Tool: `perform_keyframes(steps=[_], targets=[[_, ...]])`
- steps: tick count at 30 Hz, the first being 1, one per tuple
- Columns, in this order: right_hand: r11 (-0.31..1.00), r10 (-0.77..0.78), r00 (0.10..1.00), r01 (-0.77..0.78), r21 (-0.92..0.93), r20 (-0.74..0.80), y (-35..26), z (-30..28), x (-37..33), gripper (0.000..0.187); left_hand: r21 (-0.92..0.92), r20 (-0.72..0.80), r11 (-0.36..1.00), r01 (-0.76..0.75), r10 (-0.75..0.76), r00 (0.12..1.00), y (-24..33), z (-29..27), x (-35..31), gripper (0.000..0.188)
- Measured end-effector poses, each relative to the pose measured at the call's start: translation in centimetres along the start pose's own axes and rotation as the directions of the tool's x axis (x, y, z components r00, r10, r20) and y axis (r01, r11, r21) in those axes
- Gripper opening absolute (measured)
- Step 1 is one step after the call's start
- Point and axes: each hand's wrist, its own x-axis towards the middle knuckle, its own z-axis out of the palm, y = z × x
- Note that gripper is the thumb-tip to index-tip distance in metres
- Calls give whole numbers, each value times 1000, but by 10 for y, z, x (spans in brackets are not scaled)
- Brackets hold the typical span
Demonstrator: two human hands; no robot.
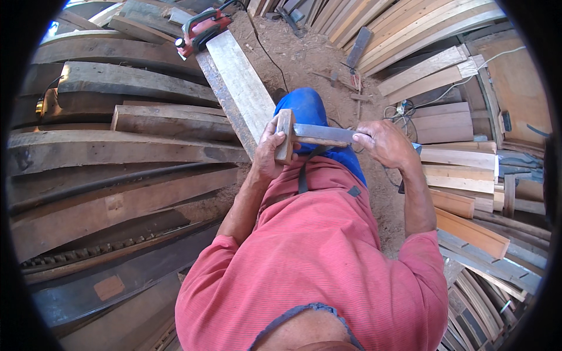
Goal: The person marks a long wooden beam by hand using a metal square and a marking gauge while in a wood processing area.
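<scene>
Over my lap, my left hand (269, 147) is closed around a wooden block (284, 137) that stands upright between thumb and fingers. From the block a thin wooden stick (321, 141) reaches to the right. Just above the stick lies a flat grey metal strip (323, 132), one end against or close to the block. My right hand (380, 142) grips the strip's other end, thumb on top. Whether strip and block are joined I cannot tell. The right fingers curl under and are partly hidden.
Ahead to the left, a pale plank (240, 76) lies on a long support (225, 105) beside a red power planer (205, 28). Heavy boards (134, 146) fill the left side; stacked lumber (456, 169) lines the right. Cables (404, 114) and small tools (355, 79) lie on the dusty floor.
</scene>
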Motion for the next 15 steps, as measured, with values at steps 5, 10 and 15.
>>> perform_keyframes(steps=[5, 10, 15], targets=[[1000, -9, 1000, 8, 26, 18, 3, 2, 1, 30, 67, 41, 998, 8, -11, 999, -3, -6, 0, 61], [999, 1, 999, -3, 35, 37, 5, 4, 1, 29, 88, 46, 996, -5, 1, 999, -2, -5, 0, 62], [999, 12, 999, -14, 44, 48, 5, 4, 0, 27, 101, 44, 995, -11, 6, 999, -2, -6, 0, 62]])
